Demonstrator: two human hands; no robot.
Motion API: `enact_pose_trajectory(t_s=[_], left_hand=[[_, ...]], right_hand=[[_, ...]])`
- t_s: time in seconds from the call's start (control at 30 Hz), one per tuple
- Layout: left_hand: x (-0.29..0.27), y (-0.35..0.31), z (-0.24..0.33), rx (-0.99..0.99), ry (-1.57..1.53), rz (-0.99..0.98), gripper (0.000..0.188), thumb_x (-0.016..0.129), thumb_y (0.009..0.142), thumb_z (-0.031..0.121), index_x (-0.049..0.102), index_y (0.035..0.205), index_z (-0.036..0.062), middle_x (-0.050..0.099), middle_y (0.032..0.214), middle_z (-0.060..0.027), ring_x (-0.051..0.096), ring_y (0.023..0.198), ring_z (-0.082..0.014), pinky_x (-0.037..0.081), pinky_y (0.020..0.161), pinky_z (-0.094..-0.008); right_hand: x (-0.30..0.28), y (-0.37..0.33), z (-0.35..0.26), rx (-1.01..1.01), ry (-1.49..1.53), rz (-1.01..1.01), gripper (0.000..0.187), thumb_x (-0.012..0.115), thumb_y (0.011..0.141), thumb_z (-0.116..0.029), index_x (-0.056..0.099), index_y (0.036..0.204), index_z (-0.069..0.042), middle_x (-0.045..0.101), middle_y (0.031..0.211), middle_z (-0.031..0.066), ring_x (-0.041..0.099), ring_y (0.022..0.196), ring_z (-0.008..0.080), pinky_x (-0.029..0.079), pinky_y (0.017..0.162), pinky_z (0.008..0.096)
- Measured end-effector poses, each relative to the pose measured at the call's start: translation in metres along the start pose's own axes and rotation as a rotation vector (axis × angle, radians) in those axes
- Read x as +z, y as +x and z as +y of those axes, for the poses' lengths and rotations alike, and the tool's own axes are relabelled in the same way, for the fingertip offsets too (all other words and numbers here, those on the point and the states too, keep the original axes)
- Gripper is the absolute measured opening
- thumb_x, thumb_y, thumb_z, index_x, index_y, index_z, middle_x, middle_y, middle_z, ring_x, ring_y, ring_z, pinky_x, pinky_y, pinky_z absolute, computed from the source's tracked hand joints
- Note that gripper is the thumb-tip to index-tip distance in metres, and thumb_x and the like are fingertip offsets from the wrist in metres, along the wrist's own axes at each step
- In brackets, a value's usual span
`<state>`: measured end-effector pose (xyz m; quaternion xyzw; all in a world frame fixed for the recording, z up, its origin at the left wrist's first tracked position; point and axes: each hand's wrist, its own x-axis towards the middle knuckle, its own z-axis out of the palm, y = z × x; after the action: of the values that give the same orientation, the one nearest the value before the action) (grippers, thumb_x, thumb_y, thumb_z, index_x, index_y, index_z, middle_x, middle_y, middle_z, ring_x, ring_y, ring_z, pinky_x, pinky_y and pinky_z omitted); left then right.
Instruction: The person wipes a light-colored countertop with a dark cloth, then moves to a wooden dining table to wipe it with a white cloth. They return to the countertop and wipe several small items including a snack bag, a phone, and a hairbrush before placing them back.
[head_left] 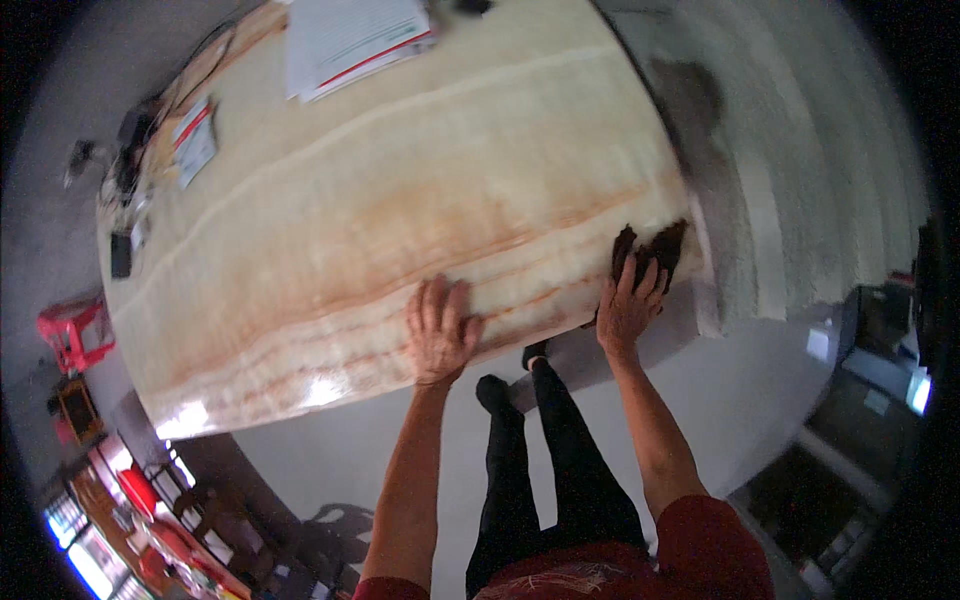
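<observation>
My left hand (442, 328) lies palm down on the pale, marble-patterned tabletop (390, 210) near its front edge, its fingers stretched and a little apart, holding nothing. Farther right, close to the table's right corner, my right hand (630, 308) rests over a crumpled dark cloth (664, 250). Its fingers bend onto the cloth and press it to the surface. Part of the cloth sticks out beyond the fingertips; the rest is hidden beneath the hand.
Papers (355, 45) lie at the far side of the table, and a small printed packet (194, 140) at the left. Cables and a black adapter (121, 254) sit along the left edge. A red stool (77, 335) stands left of the table; pale steps (790, 180) rise at the right.
</observation>
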<state>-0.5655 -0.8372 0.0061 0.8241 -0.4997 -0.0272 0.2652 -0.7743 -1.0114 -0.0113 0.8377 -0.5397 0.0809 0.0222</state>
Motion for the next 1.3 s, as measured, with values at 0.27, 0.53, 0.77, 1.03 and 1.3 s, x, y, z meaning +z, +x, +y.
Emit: enact_pose_trajectory(t_s=[0.27, 0.53, 0.77, 1.03, 1.3], left_hand=[[-0.031, -0.072, -0.009, -0.539, -0.061, 0.206, 0.054, 0.056, 0.084, 0.034, 0.041, 0.131, 0.0102, 0.031, 0.136, -0.0185, 0.026, 0.126, -0.0373, 0.017, 0.103, -0.0513], [-0.079, -0.191, -0.046, -0.932, -0.103, 0.403, 0.049, 0.056, 0.086, 0.012, 0.037, 0.131, 0.0066, 0.029, 0.133, -0.02, 0.032, 0.122, -0.0348, 0.028, 0.1, -0.0439], [-0.085, -0.239, -0.035, -1.094, -0.297, 0.325, 0.022, 0.054, 0.087, 0.009, 0.053, 0.109, 0.0067, 0.047, 0.111, -0.0121, 0.053, 0.09, -0.0239, 0.046, 0.078, -0.036], [-0.068, -0.232, 0.002, -0.885, -0.304, 0.15, 0.012, 0.056, 0.086, 0.007, 0.059, 0.097, 0.0062, 0.058, 0.086, -0.0098, 0.058, 0.072, -0.0227, 0.047, 0.063, -0.0346], [-0.031, -0.176, 0.055, -0.745, -0.385, -0.026, 0.014, 0.056, 0.086, 0.009, 0.057, 0.099, 0.0059, 0.059, 0.086, -0.012, 0.061, 0.075, -0.0269, 0.049, 0.066, -0.0374]], right_hand=[[-0.03, -0.056, -0.118, -0.594, 0.164, -0.117, 0.062, 0.067, 0.072, -0.03, 0.047, 0.129, -0.015, 0.026, 0.141, 0.0226, 0.021, 0.129, 0.0456, 0.017, 0.097, 0.0626], [-0.045, -0.117, -0.263, -1.167, 0.414, -0.367, 0.077, 0.08, 0.055, -0.038, 0.048, 0.125, -0.027, 0.033, 0.135, 0.0155, 0.025, 0.128, 0.0395, 0.026, 0.095, 0.0582], [-0.017, -0.137, -0.3, -1.667, 0.541, -0.119, 0.025, 0.059, 0.078, -0.025, 0.063, 0.102, -0.028, 0.035, 0.137, 0.0009, 0.029, 0.128, 0.0286, 0.03, 0.103, 0.0481], [-0.029, -0.06, -0.189, -1.569, 0.418, -0.21, 0.039, 0.054, 0.081, -0.016, 0.055, 0.116, -0.032, 0.037, 0.137, 0.0011, 0.031, 0.128, 0.0253, 0.031, 0.1, 0.047], [-0.047, -0.002, -0.076, -1.142, 0.438, -0.405, 0.053, 0.067, 0.071, -0.024, 0.053, 0.121, -0.028, 0.038, 0.135, 0.003, 0.03, 0.128, 0.0259, 0.028, 0.097, 0.0506]])
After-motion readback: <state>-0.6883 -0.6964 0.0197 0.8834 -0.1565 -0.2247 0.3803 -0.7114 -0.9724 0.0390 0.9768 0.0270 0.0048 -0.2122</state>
